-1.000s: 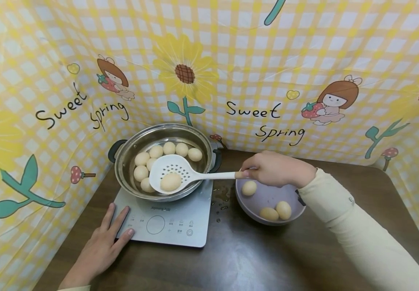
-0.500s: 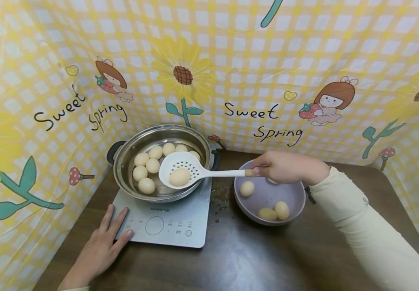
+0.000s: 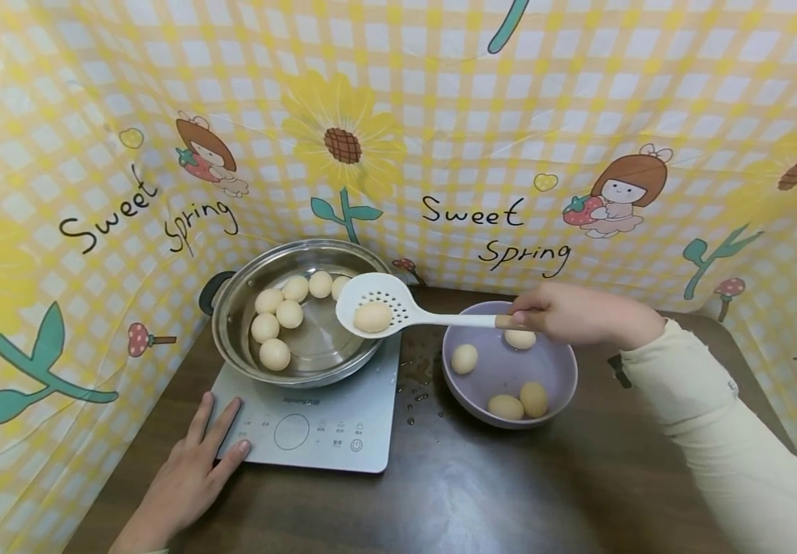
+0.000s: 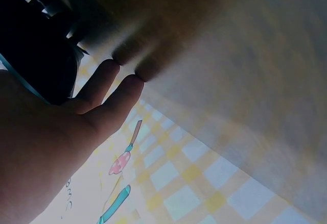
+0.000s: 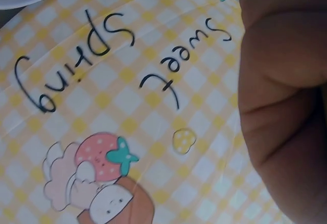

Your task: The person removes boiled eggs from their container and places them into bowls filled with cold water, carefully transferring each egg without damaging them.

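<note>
My right hand (image 3: 578,312) grips the wooden-ended handle of a white perforated skimmer (image 3: 433,318). One egg (image 3: 373,316) lies in the skimmer's head, which hangs over the right rim of a steel pot (image 3: 232,338). Several pale eggs (image 3: 275,355) sit inside that pot, mostly along its left and back. Below my right hand stands a purple bowl (image 3: 488,377) with several eggs (image 3: 505,407) in it. My left hand (image 3: 187,477), fingers straight and spread, rests at the left edge of the induction cooker (image 3: 329,454). Only part of the right hand (image 5: 286,81) shows in the right wrist view.
Pot and cooker stand on a dark wooden table (image 3: 433,492). Water drops (image 3: 415,396) lie between cooker and bowl. A yellow checked cloth (image 3: 412,154) covers the walls behind and at the sides. The pot's black left handle (image 3: 215,292) juts toward the cloth.
My right hand has carried the skimmer with its egg rightward and slightly up, from over the pot's middle to its right rim. The left hand has stayed in place.
</note>
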The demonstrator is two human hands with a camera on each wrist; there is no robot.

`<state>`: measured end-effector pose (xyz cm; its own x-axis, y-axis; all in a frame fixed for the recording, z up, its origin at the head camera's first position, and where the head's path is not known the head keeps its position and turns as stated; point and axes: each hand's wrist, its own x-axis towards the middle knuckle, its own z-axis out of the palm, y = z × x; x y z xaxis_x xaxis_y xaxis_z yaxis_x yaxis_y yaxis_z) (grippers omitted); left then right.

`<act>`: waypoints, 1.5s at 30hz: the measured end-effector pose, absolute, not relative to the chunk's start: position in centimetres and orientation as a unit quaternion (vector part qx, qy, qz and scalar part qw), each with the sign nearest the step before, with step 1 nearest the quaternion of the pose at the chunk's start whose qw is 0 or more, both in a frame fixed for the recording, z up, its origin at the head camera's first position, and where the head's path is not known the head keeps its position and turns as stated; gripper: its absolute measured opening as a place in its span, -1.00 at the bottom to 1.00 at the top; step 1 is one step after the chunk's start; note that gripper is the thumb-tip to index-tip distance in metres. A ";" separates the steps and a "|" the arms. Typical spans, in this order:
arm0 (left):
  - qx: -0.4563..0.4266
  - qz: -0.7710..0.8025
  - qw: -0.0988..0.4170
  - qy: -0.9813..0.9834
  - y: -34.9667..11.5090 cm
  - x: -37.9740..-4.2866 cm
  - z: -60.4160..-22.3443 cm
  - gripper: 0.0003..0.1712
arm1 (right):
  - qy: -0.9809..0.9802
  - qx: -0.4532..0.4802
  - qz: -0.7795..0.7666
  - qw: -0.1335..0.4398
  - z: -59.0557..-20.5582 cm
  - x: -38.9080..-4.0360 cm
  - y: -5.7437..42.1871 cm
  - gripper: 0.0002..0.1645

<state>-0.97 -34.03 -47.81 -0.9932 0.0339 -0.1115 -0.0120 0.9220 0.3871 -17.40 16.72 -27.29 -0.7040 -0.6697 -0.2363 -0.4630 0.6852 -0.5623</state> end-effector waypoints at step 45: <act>0.016 0.199 0.061 0.978 -34.1 -1.1 -47.9 -0.17 | 0.954 -0.171 -0.213 0.122 -34.2 -11.5 29.1 -0.81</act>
